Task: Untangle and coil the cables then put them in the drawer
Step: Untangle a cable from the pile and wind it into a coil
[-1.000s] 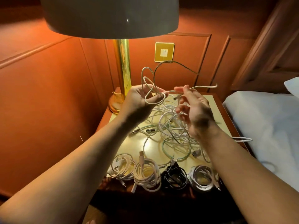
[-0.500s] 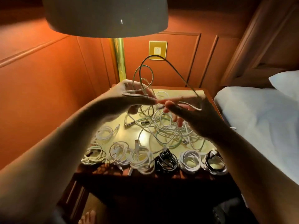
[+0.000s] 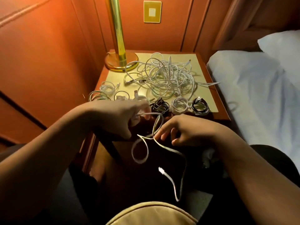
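Head view: my left hand (image 3: 120, 116) sits low in front of the counter (image 3: 207, 95), its grip curled round one end of a white cable (image 3: 164, 147); the fingertips there are blurred. My right hand (image 3: 183, 130) is just beside it, grip narrow, fingers loosely bent with the fingertips touching the same cable where it crosses itself; I cannot tell if they pinch it. From my left hand the cable runs right, drops down, makes 1 small loop below both hands, then trails down over my lap in a long bend. Its white plug (image 3: 161, 171) hangs free, pointing up-left, well below the hands.

On the counter a big tangle (image 3: 165, 77) of white cables lies in the middle, touching the lamp base (image 3: 121, 62) at its left edge; 1 strand of it sticks out over the right edge toward the bed (image 3: 253, 88). Along the front edge sit coiled cables: 2 black coils, one (image 3: 159, 106) near my left hand and one (image 3: 200, 106) at the right end, with a white coil (image 3: 179, 105) between them. More white coils (image 3: 106, 89) lie at the front left, partly hidden behind my left hand. The brass lamp pole (image 3: 117, 28) stands upright at the back left. A gold wall plate (image 3: 152, 11) is on the panel behind. No drawer is visible to me.
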A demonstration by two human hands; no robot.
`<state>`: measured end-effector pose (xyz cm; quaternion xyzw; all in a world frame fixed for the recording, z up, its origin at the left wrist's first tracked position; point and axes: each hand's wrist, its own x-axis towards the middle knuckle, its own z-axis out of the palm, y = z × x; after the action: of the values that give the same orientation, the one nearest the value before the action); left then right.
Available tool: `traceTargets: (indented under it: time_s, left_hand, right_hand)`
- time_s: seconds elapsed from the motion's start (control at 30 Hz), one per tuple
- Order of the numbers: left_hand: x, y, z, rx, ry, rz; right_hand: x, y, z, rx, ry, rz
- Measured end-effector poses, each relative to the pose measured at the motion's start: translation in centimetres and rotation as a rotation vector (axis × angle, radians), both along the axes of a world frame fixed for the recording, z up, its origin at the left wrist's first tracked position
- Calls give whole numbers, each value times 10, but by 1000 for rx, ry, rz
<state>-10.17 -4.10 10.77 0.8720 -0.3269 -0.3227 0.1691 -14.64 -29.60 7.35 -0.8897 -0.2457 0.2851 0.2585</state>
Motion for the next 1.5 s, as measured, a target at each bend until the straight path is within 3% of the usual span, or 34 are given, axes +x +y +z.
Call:
traceTargets:
  time_s: [0.1, 0.17, 0.27, 0.33, 0.43, 0.5, 0.57, 0.7, 0.77, 0.87, 0.97, 1.1, 1.27, 1.37, 1.43, 1.5]
  left_hand:
    - [-18, 2, -1, -20, -8, 71]
    - [-23, 6, -4, -102, 4, 80]
    - [-27, 4, -6, -353, 206, 124]
    - [-28, 2, -10, -525, 341, 252]
    - [-25, 3, -13, -648, 395, 273]
    - [-19, 8, -16, -612, 440, 184]
    - [-16, 9, -23, -636, 610, 197]
    - [-21, -11, -36, -846, 892, 492]
    - [-25, -22, -33, -880, 991, 578]
    - [-25, -29, -30, -1087, 1096, 552]
    - [-26, -27, -26, -1333, 1001, 611]
    - [-22, -24, -32, -1447, 773, 669]
    - [-6, -12, -35, -1155, 200, 601]
    - [-1, -2, -42, -868, -33, 476]
    - [-2, -4, -47, -769, -62, 429]
    - [-7, -12, -49, -849, 46, 452]
  right_hand:
    - [-5, -5, -3, 4, -101, -170]
    - [-9, 0, -3, 115, -134, -273]
    - [-13, 19, 0, 449, 29, -333]
    - [-14, 30, -1, 557, 124, -303]
    - [-11, 37, -2, 731, 154, -345]
    - [-7, 41, -5, 759, 82, -377]
    - [-2, 46, -9, 757, 37, -353]
    - [6, 51, -16, 888, 59, -411]
    - [9, 54, -25, 963, 95, -472]
    - [8, 67, -40, 1113, 268, -557]
    - [3, 80, -51, 1100, 333, -555]
    - [-5, 88, -58, 956, 248, -535]
    - [-18, 81, -40, 614, -131, -425]
    - [-24, 77, -16, 565, -361, -376]
    - [-25, 73, -6, 555, -522, -367]
    - [-22, 65, -2, 534, -653, -385]
